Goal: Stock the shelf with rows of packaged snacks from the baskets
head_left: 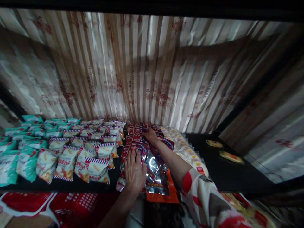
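My left hand (pixel 134 171) lies flat with fingers spread on a row of red and silver snack packets (pixel 137 142) on a black shelf (pixel 223 172). My right hand (pixel 150 134) reaches further back over the same row, fingers curled onto the rear packets. A shiny silver packet with an orange edge (pixel 158 180) lies at the front of the row, between my forearms. My right sleeve (pixel 209 202) is white with red and grey patches.
Rows of white and red snack bags (pixel 92 148) and teal bags (pixel 21 148) fill the shelf's left side. Clear packets of pale snacks (pixel 187 150) lie right of my arm. Two yellow packets (pixel 223 150) sit far right. Striped plastic sheeting (pixel 147 72) hangs behind.
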### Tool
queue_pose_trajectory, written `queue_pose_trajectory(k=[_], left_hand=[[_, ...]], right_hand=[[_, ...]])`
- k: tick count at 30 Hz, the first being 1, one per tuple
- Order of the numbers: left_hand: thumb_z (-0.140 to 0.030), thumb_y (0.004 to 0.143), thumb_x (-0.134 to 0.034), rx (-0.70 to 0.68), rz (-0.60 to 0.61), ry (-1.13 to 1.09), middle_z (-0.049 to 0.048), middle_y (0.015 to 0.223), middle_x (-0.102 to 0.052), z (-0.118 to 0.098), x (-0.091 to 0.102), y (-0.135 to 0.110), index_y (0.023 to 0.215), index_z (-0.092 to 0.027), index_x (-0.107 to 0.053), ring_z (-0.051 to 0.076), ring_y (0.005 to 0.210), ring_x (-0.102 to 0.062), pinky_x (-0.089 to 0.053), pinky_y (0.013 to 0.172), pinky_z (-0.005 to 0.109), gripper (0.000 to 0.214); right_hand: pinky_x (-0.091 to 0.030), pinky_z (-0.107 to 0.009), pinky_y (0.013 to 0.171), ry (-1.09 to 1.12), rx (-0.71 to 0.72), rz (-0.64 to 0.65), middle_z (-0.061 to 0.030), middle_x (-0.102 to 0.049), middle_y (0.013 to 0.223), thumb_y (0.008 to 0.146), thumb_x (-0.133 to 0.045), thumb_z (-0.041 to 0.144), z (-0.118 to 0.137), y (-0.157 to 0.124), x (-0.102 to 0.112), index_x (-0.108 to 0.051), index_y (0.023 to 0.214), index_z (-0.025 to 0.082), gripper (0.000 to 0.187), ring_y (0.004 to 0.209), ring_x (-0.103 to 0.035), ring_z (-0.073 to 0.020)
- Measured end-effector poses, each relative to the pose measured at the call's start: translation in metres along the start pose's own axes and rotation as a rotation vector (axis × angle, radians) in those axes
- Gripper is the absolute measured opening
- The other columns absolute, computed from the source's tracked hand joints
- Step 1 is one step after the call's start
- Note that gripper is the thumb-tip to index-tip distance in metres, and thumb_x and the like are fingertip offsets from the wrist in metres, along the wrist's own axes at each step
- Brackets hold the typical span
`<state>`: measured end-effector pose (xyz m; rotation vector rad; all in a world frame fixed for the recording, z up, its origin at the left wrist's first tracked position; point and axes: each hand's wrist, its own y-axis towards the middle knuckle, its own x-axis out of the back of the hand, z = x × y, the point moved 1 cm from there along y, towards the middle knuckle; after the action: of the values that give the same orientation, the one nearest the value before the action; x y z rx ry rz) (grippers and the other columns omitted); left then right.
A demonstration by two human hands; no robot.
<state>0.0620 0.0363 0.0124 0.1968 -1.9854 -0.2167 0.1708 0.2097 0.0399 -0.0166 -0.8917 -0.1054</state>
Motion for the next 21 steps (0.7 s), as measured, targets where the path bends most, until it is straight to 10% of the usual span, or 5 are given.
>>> queue_pose_trajectory(k=[11, 21], left_hand=[[-0.048, 0.08, -0.05, 0.131, 0.044, -0.024, 0.0115, 0.147, -0.029, 0.009, 0.004, 0.005, 0.13, -0.025, -0.047, 0.034, 0.137, -0.014, -0.024, 0.106, 0.049, 0.055], [-0.039, 0.083, -0.048, 0.134, 0.021, -0.022, 0.0123, 0.131, -0.047, 0.003, 0.007, 0.004, 0.131, -0.024, -0.046, 0.028, 0.119, -0.044, -0.037, 0.098, 0.041, 0.051]], right_hand=[[-0.045, -0.024, 0.075, -0.137, -0.027, 0.031, -0.0107, -0.067, 0.1, 0.078, -0.059, 0.021, -0.001, 0.0, 0.003, -0.054, 0.107, 0.012, 0.031, 0.092, -0.063, -0.0189], [-0.044, -0.025, 0.076, -0.189, -0.006, 0.02, -0.0139, -0.066, 0.103, 0.08, -0.058, 0.024, -0.01, 0.003, 0.014, -0.054, 0.107, 0.009, 0.031, 0.095, -0.062, -0.0207]])
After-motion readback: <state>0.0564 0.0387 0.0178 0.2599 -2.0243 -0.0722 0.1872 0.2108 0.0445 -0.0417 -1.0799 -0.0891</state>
